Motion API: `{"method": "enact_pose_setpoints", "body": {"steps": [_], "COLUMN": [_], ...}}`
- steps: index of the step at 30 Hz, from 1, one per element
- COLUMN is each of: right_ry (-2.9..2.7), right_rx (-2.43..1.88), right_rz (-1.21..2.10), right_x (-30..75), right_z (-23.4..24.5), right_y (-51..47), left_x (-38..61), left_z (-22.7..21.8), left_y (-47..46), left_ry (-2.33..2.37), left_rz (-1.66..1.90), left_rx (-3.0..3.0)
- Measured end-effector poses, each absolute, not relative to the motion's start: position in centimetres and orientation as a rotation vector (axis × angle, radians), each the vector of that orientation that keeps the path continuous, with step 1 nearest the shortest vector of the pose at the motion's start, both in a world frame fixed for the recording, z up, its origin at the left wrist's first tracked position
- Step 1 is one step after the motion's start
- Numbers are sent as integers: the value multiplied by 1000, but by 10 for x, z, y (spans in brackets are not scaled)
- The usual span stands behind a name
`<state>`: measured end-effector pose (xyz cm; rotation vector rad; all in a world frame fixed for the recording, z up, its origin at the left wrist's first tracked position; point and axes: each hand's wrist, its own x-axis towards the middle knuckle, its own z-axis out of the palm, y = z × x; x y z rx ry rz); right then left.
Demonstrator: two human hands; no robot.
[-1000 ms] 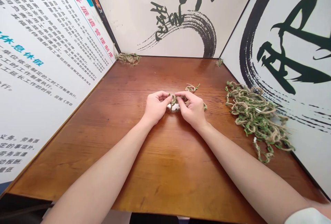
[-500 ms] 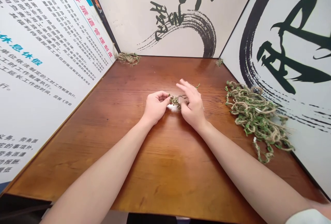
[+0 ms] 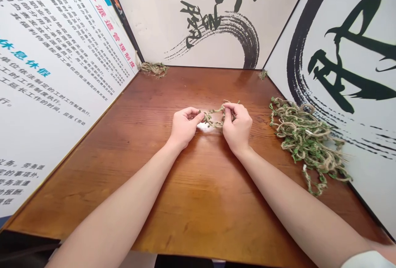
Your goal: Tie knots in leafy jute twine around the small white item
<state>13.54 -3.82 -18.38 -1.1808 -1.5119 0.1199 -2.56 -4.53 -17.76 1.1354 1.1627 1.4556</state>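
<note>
A short length of jute twine with small green leaves [image 3: 213, 117] is stretched between my two hands above the middle of the wooden table [image 3: 198, 202]. My left hand [image 3: 184, 125] pinches its left end with the fingers curled. My right hand [image 3: 237, 124] is closed on the right end, where a small loop of twine shows above the fingers. Both forearms reach in from the near edge.
A large tangled pile of the same leafy twine [image 3: 306, 138] lies at the table's right side against a calligraphy board. A small clump [image 3: 153, 69] sits in the far left corner, a scrap [image 3: 262, 74] in the far right corner. Printed boards wall in three sides.
My right hand, with fingers stretched out half a second ago, has closed on the twine and drawn to the right, pulling the piece out longer. My left hand has stayed put.
</note>
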Motion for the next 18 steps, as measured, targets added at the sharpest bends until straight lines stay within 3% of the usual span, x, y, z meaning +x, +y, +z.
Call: {"method": "enact_pose_setpoints", "body": {"steps": [6, 10, 18], "right_ry": [-1507, -1706, -1825], "right_rx": [-1335, -1205, -1048], "right_rz": [82, 61, 366], "right_x": [138, 136, 131], "right_z": [-187, -184, -184], "right_y": [-36, -42, -42], "left_x": [-25, -25, -25], "left_z": [-178, -175, -175], "left_y": [-44, -47, -47], "left_ry": [1210, 1186, 1164], "left_rz": [1502, 1444, 1438], "left_rx": [1069, 1137, 1140]}}
